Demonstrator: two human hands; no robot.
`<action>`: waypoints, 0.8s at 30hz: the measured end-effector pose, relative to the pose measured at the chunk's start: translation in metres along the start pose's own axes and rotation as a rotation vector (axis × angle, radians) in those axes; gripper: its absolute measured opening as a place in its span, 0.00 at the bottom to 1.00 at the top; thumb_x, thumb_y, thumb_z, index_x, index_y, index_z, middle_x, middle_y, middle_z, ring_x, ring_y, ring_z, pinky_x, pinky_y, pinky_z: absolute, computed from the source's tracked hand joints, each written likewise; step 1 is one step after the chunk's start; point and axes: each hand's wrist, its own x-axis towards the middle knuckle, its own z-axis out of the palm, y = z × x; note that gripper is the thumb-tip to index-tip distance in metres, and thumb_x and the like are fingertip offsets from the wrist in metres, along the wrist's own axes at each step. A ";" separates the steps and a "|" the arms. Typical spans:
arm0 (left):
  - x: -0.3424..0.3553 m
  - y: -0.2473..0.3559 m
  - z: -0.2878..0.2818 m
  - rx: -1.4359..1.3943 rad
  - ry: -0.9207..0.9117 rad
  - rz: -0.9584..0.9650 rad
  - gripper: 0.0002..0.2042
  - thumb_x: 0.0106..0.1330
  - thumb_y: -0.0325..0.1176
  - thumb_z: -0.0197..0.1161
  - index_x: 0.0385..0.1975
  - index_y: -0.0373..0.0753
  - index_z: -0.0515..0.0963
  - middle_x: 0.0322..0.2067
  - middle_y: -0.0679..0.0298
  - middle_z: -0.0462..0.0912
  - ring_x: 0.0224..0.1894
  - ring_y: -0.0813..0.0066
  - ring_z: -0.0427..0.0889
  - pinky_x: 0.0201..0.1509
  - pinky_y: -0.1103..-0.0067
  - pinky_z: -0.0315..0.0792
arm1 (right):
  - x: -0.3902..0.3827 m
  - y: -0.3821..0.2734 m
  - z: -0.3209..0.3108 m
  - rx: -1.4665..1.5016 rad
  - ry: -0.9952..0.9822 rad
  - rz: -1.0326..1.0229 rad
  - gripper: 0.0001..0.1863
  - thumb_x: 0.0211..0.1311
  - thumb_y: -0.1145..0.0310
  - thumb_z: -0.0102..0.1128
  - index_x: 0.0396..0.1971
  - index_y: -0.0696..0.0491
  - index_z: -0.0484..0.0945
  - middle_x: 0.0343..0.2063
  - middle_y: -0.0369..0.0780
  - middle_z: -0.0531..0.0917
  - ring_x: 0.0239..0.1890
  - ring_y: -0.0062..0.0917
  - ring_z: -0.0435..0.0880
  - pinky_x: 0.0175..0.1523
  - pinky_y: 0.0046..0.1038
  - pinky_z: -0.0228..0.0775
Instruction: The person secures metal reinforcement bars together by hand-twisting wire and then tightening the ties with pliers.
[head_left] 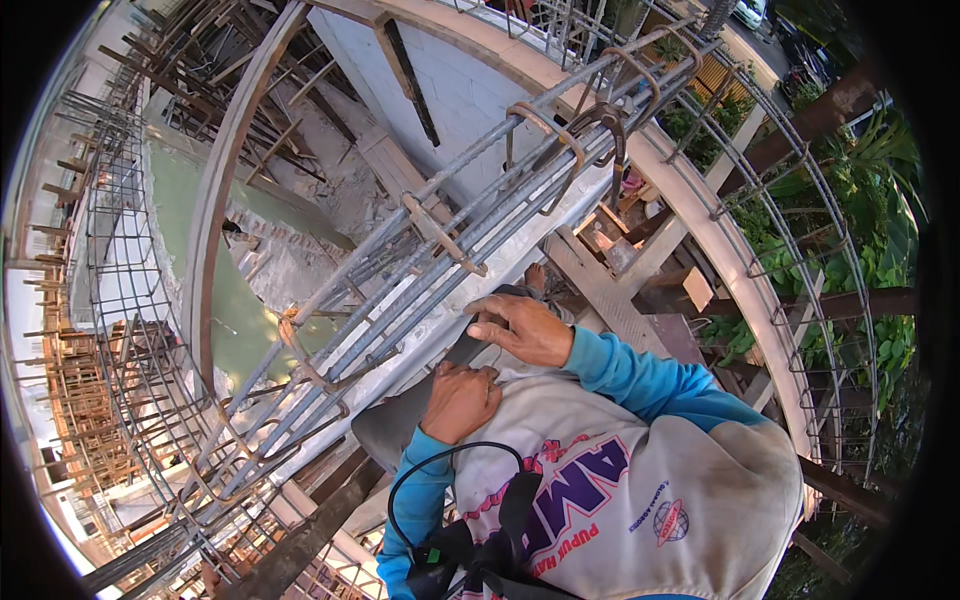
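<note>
My left hand (pixel 462 402) rests against my lap, its fingers curled inward; whatever may be inside them is hidden. Just above and to its right is my right hand (pixel 527 330), fingers loosely stretched and thumb apart, with nothing seen in it. Both hands are close to dark trousers (pixel 392 425). Beyond them a long rebar cage (pixel 385 275) runs diagonally, its bars bound by bent steel stirrups (pixel 440 236). A pair of dark pincers (pixel 606 130) hangs over the bars farther up. Neither hand touches the cage.
A pale concrete ledge (pixel 440 315) runs under the cage. Wooden planks (pixel 610 290) and a curved formwork rim (pixel 735 245) lie to the right, with greenery (pixel 850 340) beyond. Left and below are a curved beam (pixel 208 270), green surface (pixel 240 320) and timber scaffolding (pixel 85 375). A black cable (pixel 430 462) loops before my chest.
</note>
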 end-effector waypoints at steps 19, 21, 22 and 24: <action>0.006 -0.001 0.008 -0.305 0.211 -0.172 0.08 0.62 0.31 0.53 0.40 0.40 0.73 0.25 0.60 0.82 0.31 0.57 0.80 0.45 0.68 0.67 | 0.027 0.023 0.021 0.489 0.124 0.437 0.13 0.59 0.63 0.63 0.32 0.59 0.80 0.20 0.33 0.79 0.18 0.12 0.71 0.21 0.16 0.64; 0.006 -0.001 0.014 -0.244 0.207 -0.214 0.07 0.63 0.31 0.53 0.38 0.40 0.74 0.24 0.60 0.82 0.30 0.57 0.80 0.46 0.68 0.67 | 0.026 0.020 0.030 0.589 0.208 0.432 0.13 0.58 0.62 0.65 0.30 0.59 0.81 0.19 0.31 0.79 0.15 0.10 0.70 0.19 0.15 0.62; 0.004 -0.005 0.023 -0.175 0.286 -0.165 0.07 0.64 0.32 0.52 0.38 0.40 0.74 0.24 0.58 0.82 0.29 0.57 0.80 0.43 0.67 0.67 | 0.027 0.019 0.030 0.563 0.201 0.461 0.14 0.57 0.61 0.65 0.30 0.59 0.81 0.19 0.32 0.79 0.16 0.12 0.71 0.20 0.17 0.63; 0.007 -0.007 0.024 -0.106 0.362 -0.104 0.07 0.66 0.32 0.50 0.38 0.40 0.75 0.23 0.56 0.81 0.28 0.56 0.80 0.40 0.67 0.68 | 0.028 0.020 0.022 0.535 0.206 0.489 0.14 0.57 0.60 0.66 0.29 0.59 0.82 0.19 0.33 0.80 0.17 0.13 0.72 0.21 0.19 0.63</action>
